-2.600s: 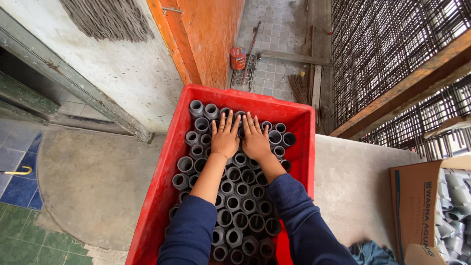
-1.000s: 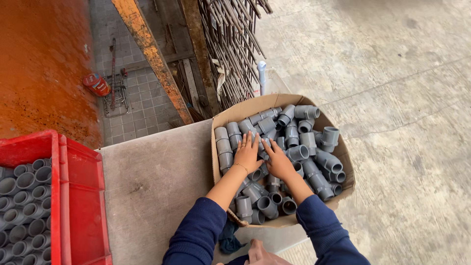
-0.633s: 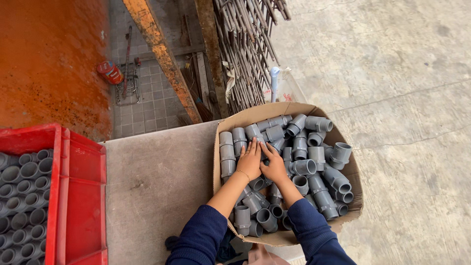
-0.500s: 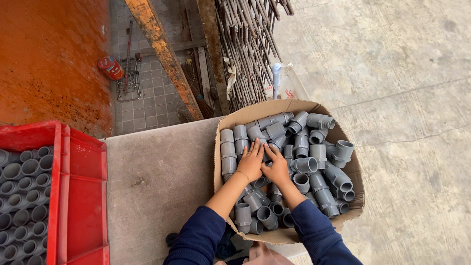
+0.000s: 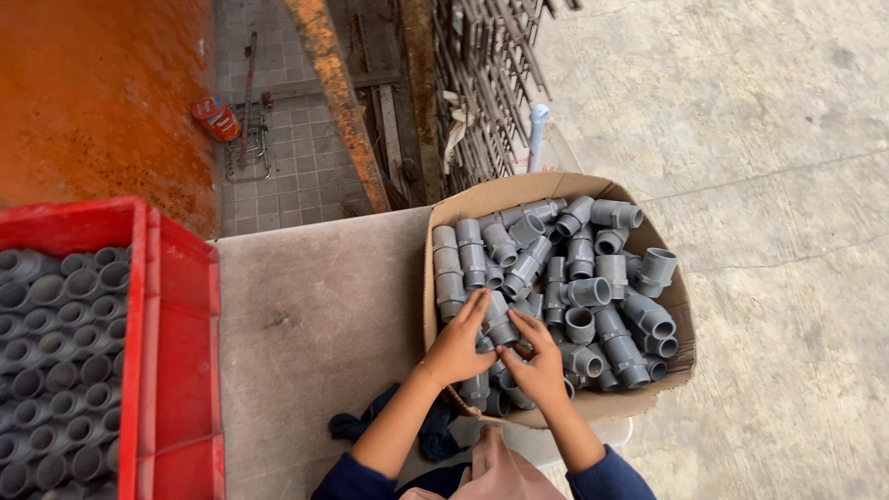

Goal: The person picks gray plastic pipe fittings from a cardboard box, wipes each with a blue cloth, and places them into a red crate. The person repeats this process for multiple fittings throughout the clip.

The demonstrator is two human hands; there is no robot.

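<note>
A cardboard box (image 5: 648, 393) on the right is heaped with several grey plastic pipe fittings (image 5: 593, 292). Both my hands reach into its near left corner. My left hand (image 5: 457, 344) rests on the fittings by the box's left wall, its fingers spread over one fitting (image 5: 496, 317). My right hand (image 5: 534, 363) lies beside it, fingers curled around fittings in the pile; what it grips is partly hidden. A red plastic crate (image 5: 171, 338) at the left holds several grey fittings (image 5: 56, 356) standing upright in rows.
Box and crate sit on a grey slab (image 5: 315, 306). A dark cloth (image 5: 370, 428) lies at its near edge. Beyond are an orange wall (image 5: 93, 93), a red can (image 5: 215, 118), stacked steel mesh (image 5: 482, 83) and a white pipe (image 5: 537, 134). Concrete floor (image 5: 769, 139) spreads right.
My view and hands left the red crate and came to the cardboard box. Over the last second both hands slid from the middle of the pile toward its near left corner.
</note>
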